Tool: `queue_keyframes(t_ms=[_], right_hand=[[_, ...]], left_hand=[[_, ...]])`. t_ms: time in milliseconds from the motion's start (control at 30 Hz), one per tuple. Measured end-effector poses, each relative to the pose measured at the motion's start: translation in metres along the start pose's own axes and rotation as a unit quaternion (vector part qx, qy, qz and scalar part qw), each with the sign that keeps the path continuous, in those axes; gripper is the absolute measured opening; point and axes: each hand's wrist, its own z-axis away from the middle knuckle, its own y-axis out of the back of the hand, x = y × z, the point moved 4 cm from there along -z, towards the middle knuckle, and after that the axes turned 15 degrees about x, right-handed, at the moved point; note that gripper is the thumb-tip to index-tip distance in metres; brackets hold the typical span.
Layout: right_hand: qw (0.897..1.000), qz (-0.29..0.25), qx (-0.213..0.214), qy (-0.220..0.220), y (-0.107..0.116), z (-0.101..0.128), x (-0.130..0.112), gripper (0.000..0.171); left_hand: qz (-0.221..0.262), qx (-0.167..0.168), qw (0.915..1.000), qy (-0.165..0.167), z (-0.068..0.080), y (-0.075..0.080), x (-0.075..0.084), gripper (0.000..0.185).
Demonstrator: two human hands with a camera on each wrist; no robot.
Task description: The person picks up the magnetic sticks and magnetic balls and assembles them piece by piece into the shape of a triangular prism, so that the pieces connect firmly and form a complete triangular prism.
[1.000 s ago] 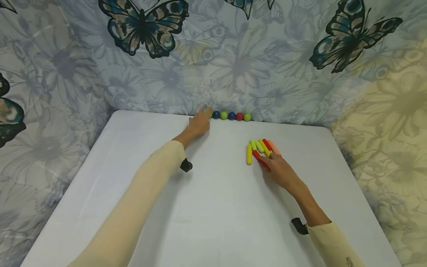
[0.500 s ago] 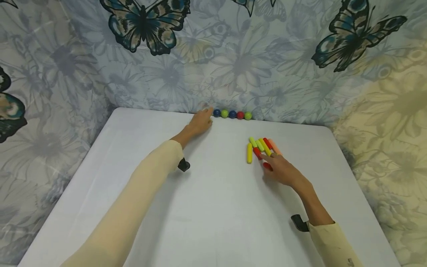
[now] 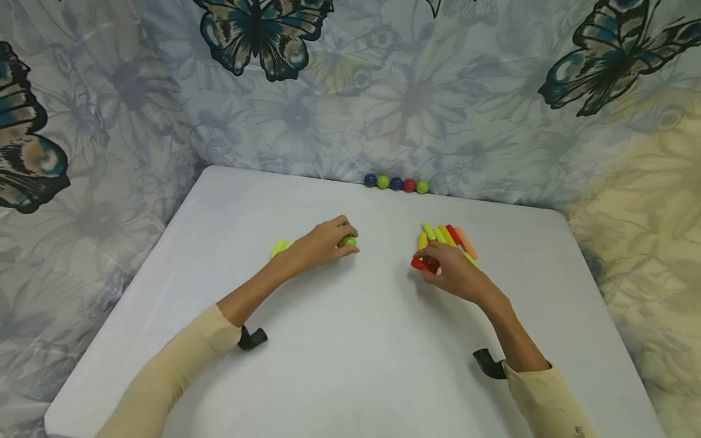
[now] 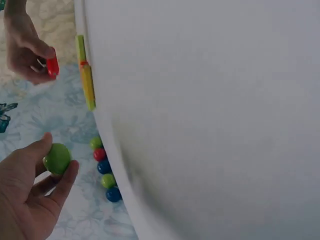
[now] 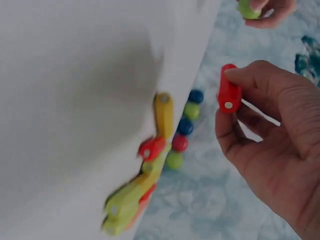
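Five balls, blue, green, blue, red, green, line the far edge of the table in the head view. Nearer, the left hand pinches a green ball, and the right hand grasps a red stick beside a loose cluster of coloured sticks. Some yellow-green sticks lie partly hidden behind the left arm. The step in hand looks like carrying one piece in each hand; the next move probably calls for light, steady fingers and care over how the stick's end faces.

From the left wrist, thumb and fingers grip the ball by its sides, apart from the table; it is glossy, smooth and round.

From the right wrist, the stick sits pinched between thumb and fingers, lifted off the table: short, bright red, rounded, with a pale disc at one end.
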Motion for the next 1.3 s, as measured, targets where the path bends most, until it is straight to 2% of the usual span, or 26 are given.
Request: queue_keyframes(t_ms=[133, 233, 300, 467, 633, 733, 900, 1133, 1300], right_hand=[[0.999, -0.021, -0.021, 0.041, -0.01, -0.011, -0.022, 0.032], [0.996, -0.031, -0.037, 0.069, -0.018, -0.019, -0.037, 0.033], [0.995, -0.037, -0.048, 0.083, -0.023, -0.025, -0.044, 0.033], [0.992, -0.036, -0.06, 0.101, -0.033, -0.035, -0.046, 0.03], [0.992, -0.035, -0.064, 0.102, -0.044, -0.043, -0.036, 0.028], [0.991, -0.05, -0.07, 0.102, -0.053, -0.049, -0.034, 0.025], [0.992, -0.056, -0.066, 0.09, -0.063, -0.058, -0.034, 0.021], [0.991, -0.072, -0.091, 0.07, -0.073, -0.065, -0.032, 0.021], [0.992, -0.053, -0.098, 0.06, -0.079, -0.067, -0.032, 0.025]], left_hand=[[0.029, 0.019, 0.9992, 0.023, 0.026, 0.004, 0.021, 0.032], [0.05, 0.043, 0.9972, 0.037, 0.034, 0.002, 0.03, 0.031], [0.053, 0.048, 0.9963, 0.047, 0.037, -0.002, 0.03, 0.032], [0.067, 0.024, 0.9947, 0.074, 0.038, -0.021, 0.018, 0.032], [0.119, 0.001, 0.9888, 0.09, 0.034, -0.041, -0.001, 0.033], [0.137, 0.003, 0.9864, 0.091, 0.032, -0.049, -0.01, 0.034], [0.161, 0.025, 0.9834, 0.079, 0.029, -0.06, -0.02, 0.036], [0.172, 0.036, 0.9798, 0.095, 0.038, -0.067, -0.032, 0.04], [0.153, 0.027, 0.9843, 0.084, 0.044, -0.065, -0.034, 0.039]])
